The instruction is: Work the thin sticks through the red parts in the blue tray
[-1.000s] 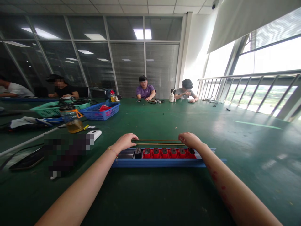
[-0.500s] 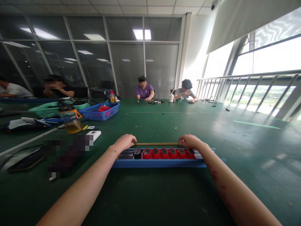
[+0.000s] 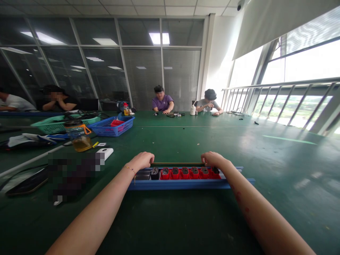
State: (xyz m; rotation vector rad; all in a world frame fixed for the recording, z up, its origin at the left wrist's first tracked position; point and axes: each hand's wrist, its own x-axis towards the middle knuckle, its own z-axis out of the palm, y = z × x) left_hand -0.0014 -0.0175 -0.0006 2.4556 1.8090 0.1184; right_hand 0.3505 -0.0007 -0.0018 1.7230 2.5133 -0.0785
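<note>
A thin yellowish strip spans level between my two hands, just beyond a blue rail. My left hand is closed on its left end, and my right hand on its right end. Several red blocks with dark tops stand in a row in the rail. One black block sits at the left end of that row. My forearms reach over both ends of the rail, and the fingertips are partly hidden.
On the left are a blue basket, a green basket, a jar with an orange strap, a white-ended object and a phone. Across the green table sit several people.
The strip's separate lines now look merged into one thinner line as both hands have turned or lowered it slightly. My grasp on it is unchanged.
</note>
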